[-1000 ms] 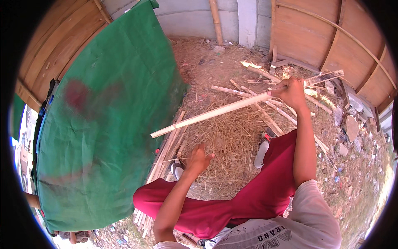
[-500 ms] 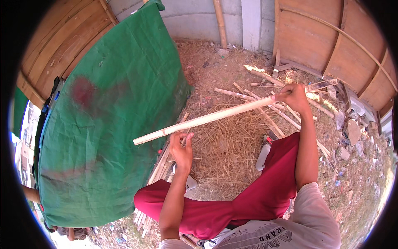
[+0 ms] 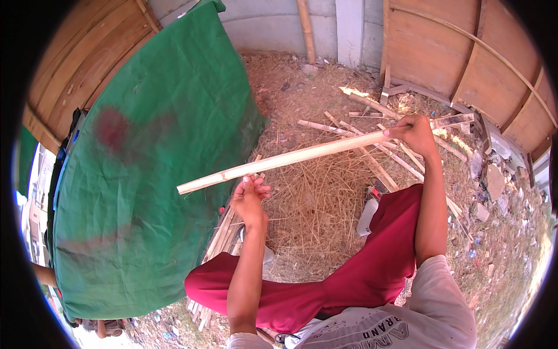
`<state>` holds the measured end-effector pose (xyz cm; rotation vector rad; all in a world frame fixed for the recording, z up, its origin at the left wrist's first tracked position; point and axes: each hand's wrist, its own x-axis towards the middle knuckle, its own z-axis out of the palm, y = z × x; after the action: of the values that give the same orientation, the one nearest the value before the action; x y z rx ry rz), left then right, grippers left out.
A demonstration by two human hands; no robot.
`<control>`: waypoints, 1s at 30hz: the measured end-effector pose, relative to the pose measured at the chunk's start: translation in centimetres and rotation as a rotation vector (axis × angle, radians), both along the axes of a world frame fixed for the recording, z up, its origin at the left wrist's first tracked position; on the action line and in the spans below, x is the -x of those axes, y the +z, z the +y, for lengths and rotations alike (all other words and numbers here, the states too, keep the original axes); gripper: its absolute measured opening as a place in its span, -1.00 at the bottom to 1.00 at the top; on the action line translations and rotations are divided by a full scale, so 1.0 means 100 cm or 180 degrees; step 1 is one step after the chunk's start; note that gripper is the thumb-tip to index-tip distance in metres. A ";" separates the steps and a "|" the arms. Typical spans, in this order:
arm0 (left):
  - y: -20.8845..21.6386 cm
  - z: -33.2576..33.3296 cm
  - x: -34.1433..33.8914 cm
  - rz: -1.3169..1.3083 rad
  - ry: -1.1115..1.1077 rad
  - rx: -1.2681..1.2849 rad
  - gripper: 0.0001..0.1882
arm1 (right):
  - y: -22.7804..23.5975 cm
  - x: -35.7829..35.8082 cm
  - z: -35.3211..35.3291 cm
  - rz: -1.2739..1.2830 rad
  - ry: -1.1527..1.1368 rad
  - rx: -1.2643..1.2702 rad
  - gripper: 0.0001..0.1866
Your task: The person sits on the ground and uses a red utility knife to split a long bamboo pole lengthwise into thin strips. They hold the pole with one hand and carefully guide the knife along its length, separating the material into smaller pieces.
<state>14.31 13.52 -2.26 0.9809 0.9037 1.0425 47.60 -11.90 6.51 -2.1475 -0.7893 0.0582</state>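
Observation:
A long pale bamboo strip (image 3: pixel 302 154) slants across in front of me, its left end lower and over the green sheet. My right hand (image 3: pixel 414 136) is closed around it near its right part, thumb along the near face. Below the strip's left part is my left hand (image 3: pixel 250 200), with thumb and forefinger pinched together at the lower edge and the other fingers curled. Whether it grips the strip itself or a thin sliver there cannot be made out. Dry straw-like shavings (image 3: pixel 314 203) cover the ground between my legs.
A green sheet (image 3: pixel 151 174) slopes up at the left. Bamboo strips (image 3: pixel 221 235) lie in a bundle beside its lower edge. More loose strips (image 3: pixel 378 168) lie crossed beyond my right knee. Wooden panels (image 3: pixel 442 52) and a grey wall (image 3: pixel 267 29) stand behind; rubble (image 3: pixel 495 183) lies right.
The bamboo strip has shifted slightly left. My left hand has moved up to its lower edge, and its thumb and forefinger, apart before, have come together. My right hand keeps its hold.

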 end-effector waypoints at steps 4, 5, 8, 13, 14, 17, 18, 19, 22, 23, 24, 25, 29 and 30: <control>-0.008 -0.016 -0.021 0.0395 -0.0429 -0.0459 -0.77 | 0.000 -0.007 -0.011 0.0071 -0.0096 0.0047 -0.57; -0.011 -0.025 -0.024 0.0541 -0.0590 -0.0635 -0.78 | -0.002 -0.009 -0.012 0.0002 -0.0046 -0.0028 -0.58; -0.038 -0.063 -0.033 0.0838 -0.1018 -0.1217 -0.82 | -0.005 -0.013 -0.014 -0.0154 -0.0041 -0.0191 -0.59; -0.047 -0.077 -0.041 0.1784 -0.1439 -0.2754 -0.37 | 0.002 -0.003 -0.009 -0.0026 -0.0403 -0.0180 -0.59; -0.038 -0.075 -0.047 0.1753 -0.1160 -0.2509 -0.27 | 0.002 -0.003 -0.011 0.0019 -0.0398 -0.0194 -0.59; -0.009 -0.051 -0.056 0.1392 -0.0423 -0.1462 -0.02 | 0.000 -0.006 -0.012 0.0148 -0.0259 -0.0332 -0.59; -0.002 -0.043 -0.064 0.1037 -0.0535 -0.1461 -0.05 | -0.004 -0.010 -0.011 0.0186 -0.0126 -0.0423 -0.59; 0.004 -0.035 -0.071 0.0689 -0.0644 -0.1448 -0.07 | -0.007 -0.011 -0.011 0.0229 0.0013 -0.0507 -0.59; 0.019 -0.027 -0.100 -0.0103 -0.1082 -0.1625 -0.18 | -0.005 -0.008 -0.007 0.0263 0.0126 -0.0408 -0.59; 0.022 -0.029 -0.108 -0.0317 -0.1239 -0.1725 -0.22 | -0.004 -0.005 -0.005 0.0370 0.0142 -0.0352 -0.59; 0.022 -0.032 -0.114 -0.0438 -0.1314 -0.2008 -0.50 | -0.004 -0.002 -0.002 0.0477 0.0155 -0.0295 -0.58; 0.012 -0.034 -0.117 -0.0468 -0.1291 -0.1974 -0.60 | -0.001 0.000 0.000 0.0566 0.0176 -0.0240 -0.58; -0.033 -0.058 -0.118 -0.0207 -0.1380 -0.1546 -0.84 | -0.008 -0.002 0.002 0.0727 0.0458 -0.0232 -0.57; -0.038 -0.066 -0.118 -0.0046 -0.1437 -0.1378 -0.87 | -0.008 -0.002 0.002 0.0801 0.0519 -0.0204 -0.56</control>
<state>26.08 6.94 -6.11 1.4569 0.4125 0.8652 47.83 -11.70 5.73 -1.9638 -0.8040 0.3755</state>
